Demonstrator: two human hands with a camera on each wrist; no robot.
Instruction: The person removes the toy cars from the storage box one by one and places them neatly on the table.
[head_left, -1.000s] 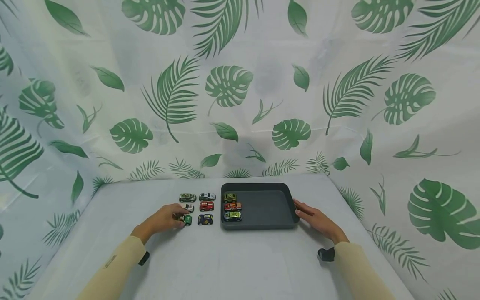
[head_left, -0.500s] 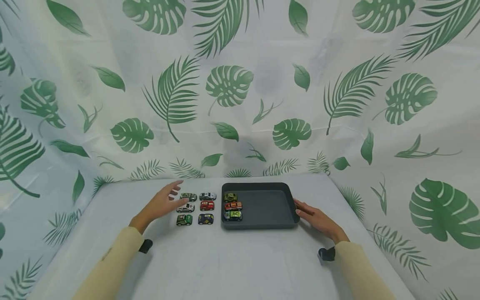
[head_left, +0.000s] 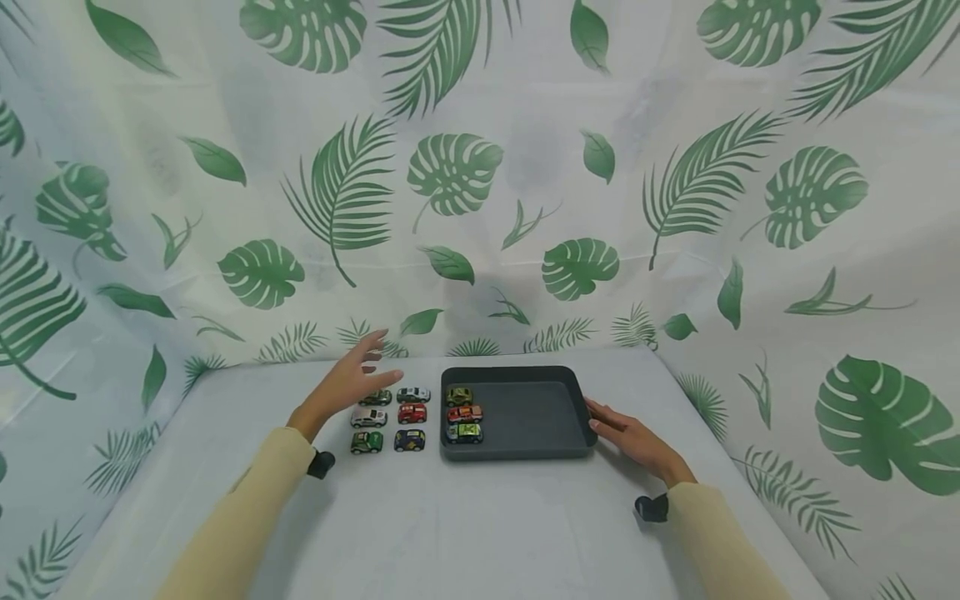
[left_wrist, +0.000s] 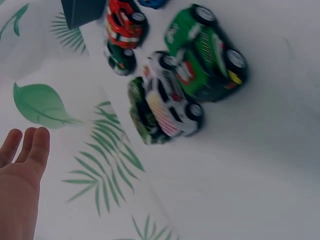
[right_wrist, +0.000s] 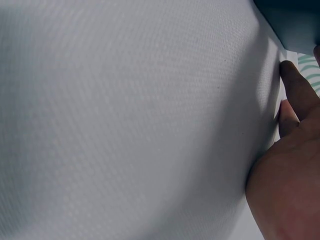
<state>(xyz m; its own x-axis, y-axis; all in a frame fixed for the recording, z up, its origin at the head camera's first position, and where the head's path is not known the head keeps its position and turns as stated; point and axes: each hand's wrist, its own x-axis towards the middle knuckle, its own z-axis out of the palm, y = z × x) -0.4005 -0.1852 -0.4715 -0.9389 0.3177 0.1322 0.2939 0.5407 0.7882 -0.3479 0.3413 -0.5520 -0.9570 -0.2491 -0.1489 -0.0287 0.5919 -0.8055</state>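
My left hand (head_left: 348, 387) holds nothing; its fingers are spread above the back of a group of toy cars, partly covering the camouflage-green car (head_left: 377, 398). In front of that car stand a white car (head_left: 369, 417) and a green car (head_left: 367, 442), seen large in the left wrist view beside the hand (left_wrist: 22, 175). A second column has a silver-white car (head_left: 413, 394), a red car (head_left: 412, 414) and a dark blue car (head_left: 409, 441). My right hand (head_left: 637, 440) rests its extended fingers at the right wall of a dark grey tray (head_left: 517, 454).
Along the tray's left side stand an olive car (head_left: 459, 397), an orange-red car (head_left: 465, 414) and a lime-green car (head_left: 465, 433). A leaf-print curtain (head_left: 480, 250) rises behind the white table (head_left: 480, 525).
My left hand has left the green car, moving back and slightly right over the group with fingers spreading. The right hand keeps its place at the tray.
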